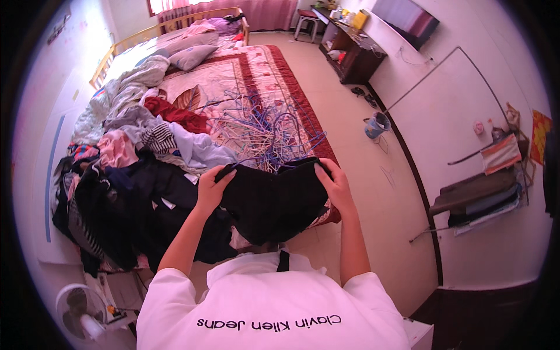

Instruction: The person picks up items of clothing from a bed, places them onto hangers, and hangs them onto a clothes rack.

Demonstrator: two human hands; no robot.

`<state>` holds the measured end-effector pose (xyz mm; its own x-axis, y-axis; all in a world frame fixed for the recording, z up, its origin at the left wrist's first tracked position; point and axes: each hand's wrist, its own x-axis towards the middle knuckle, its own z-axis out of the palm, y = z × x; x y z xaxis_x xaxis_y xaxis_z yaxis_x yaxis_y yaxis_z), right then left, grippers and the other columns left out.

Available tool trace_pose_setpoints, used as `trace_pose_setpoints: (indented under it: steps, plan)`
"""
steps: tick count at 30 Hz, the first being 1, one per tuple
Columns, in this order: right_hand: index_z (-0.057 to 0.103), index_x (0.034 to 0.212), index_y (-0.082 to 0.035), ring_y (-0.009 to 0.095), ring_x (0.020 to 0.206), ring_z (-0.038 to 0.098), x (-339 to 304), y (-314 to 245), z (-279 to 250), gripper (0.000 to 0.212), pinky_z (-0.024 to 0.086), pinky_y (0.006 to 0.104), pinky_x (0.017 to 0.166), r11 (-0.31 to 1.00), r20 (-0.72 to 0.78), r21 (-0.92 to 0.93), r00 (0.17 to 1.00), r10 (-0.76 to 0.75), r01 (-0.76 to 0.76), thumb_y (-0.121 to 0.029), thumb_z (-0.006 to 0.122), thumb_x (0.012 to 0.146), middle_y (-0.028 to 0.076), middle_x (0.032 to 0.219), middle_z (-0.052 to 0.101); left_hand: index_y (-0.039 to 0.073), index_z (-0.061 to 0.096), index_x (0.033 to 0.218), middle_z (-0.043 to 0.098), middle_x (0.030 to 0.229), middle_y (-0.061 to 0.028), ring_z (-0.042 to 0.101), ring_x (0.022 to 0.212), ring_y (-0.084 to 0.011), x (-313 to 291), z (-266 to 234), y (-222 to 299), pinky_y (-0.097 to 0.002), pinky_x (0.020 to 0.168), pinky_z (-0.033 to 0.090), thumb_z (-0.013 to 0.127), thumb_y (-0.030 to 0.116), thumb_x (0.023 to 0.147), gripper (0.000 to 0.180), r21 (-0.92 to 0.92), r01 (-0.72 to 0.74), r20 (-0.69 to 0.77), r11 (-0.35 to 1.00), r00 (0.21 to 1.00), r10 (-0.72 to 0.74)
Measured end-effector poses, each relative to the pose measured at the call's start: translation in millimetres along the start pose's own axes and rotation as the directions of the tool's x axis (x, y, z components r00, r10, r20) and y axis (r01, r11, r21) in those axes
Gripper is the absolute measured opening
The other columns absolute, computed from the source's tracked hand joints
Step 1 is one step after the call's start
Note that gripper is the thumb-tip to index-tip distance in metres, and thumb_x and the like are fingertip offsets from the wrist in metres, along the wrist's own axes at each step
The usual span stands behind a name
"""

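Bed's (pixel 293 87) pretty crowded, and the clothes heap (pixel 137 189) could slide off the near side if something gets tugged. That hanger tangle (pixel 265 128) might snag fabric too, ends poking everywhere. The black garment (pixel 274 201) hangs up by the bed's near edge, top corners pinched by left grip (pixel 212 185) and right grip (pixel 336 184); a weak pinch could drop a side.

the head fisheye looks down, close above the shirt (pixel 265 294), toward the bed (pixel 265 76).
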<state>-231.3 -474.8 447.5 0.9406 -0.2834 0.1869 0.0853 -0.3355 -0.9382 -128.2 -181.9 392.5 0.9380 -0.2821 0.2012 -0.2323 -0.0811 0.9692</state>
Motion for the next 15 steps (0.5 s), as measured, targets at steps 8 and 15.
trace_pose_setpoints:
  steps: [8, 15]
  plan:
    - [0.062, 0.101, 0.006, 0.025, 0.089, 0.064, -53, -19, -2, 0.029, 0.048, 0.0319, 0.081, 0.973, -0.218, -0.231, 0.974, -0.065, 0.013, -0.017, 0.068, 0.083, 0.017, 0.094, 0.067, 0.000, 0.061, 0.087, 0.056, 0.073, 0.0053, 0.050, 0.068, -0.0029, 2, 1, -4, -0.0216, 0.060, 0.041, 0.060, 0.014, 0.090, 0.014, -0.116, 0.124, 0.318, 0.985, 0.944, -0.082]
    - [0.063, 0.096, 0.001, 0.021, 0.082, 0.061, -104, -22, -1, 0.017, 0.047, 0.0292, 0.078, 0.967, -0.440, -0.251, 0.886, -0.148, 0.036, -0.008, 0.068, 0.082, 0.010, 0.087, 0.063, 0.000, 0.060, 0.092, 0.051, 0.078, 0.0058, 0.045, 0.074, -0.0042, -1, 8, 16, -0.0213, 0.066, 0.039, 0.057, 0.016, 0.092, 0.016, -0.240, 0.251, 0.578, 0.938, 0.813, -0.069]
